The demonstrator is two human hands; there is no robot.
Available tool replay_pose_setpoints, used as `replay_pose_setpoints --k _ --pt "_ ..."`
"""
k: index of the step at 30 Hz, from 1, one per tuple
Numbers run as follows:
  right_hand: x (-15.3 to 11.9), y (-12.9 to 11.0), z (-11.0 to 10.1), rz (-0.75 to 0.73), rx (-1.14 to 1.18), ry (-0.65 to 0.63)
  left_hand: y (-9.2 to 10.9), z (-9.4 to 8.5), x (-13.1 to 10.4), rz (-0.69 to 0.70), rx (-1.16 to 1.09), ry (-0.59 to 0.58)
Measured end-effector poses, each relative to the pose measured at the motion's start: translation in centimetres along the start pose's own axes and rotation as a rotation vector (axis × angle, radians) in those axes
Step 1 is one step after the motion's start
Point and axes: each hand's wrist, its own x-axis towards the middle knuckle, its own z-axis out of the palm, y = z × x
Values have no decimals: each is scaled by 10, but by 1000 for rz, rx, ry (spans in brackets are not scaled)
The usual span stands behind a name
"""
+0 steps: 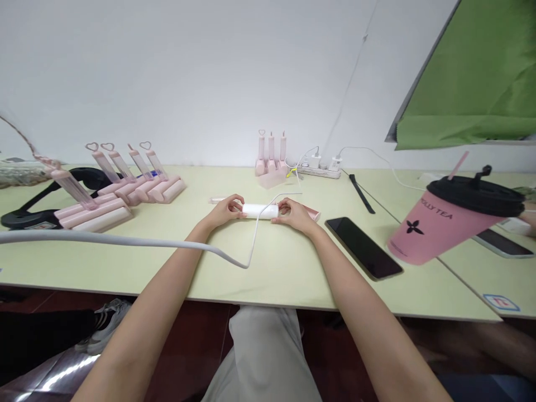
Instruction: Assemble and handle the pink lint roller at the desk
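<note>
A white cylinder (260, 211) lies crosswise over the pale table (259, 268). Its left end is between the fingers of my left hand (228, 211), and my right hand (293, 214) grips the right end. A thin white cable (254, 240) passes in front of the cylinder. Just behind my left hand, a small clear tube (216, 200) rests on the table. A pink piece (314, 214) lies beside my right hand, partly hidden by it.
Several pink devices (144, 187) stand at the left, more (271, 166) near the wall by a power strip (322, 172). To the right are a phone (363, 247), a black strap (362, 194) and a large pink cup (435, 223). Another person's shoe (104, 329) shows lower left.
</note>
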Motion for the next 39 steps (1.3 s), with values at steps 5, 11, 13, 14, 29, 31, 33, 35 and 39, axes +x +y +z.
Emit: replay_pose_setpoints --k 5,11,13,14,29,31,33,35,39 --pt "0 0 2 -17 -38 9 1 3 -1 -2 187 -5" --pt "-1 0 3 -29 -54 15 -2 4 -1 78 133 126" --pt "0 1 3 -43 -54 16 -1 5 -1 99 128 96" --pt "0 2 3 -50 -50 15 0 6 0 103 124 85" --pt "-7 -17 -15 -39 -401 10 -4 5 3 2 70 168" --pt "-9 -20 -19 -50 -499 10 -6 5 4 0 81 185" --pt "-9 -20 -18 -79 -529 21 -9 6 4 16 99 192" --pt "-8 -21 -13 -134 -530 37 -13 7 5 37 127 195" --pt "-6 -23 2 -231 -579 47 -18 10 6 54 181 209"
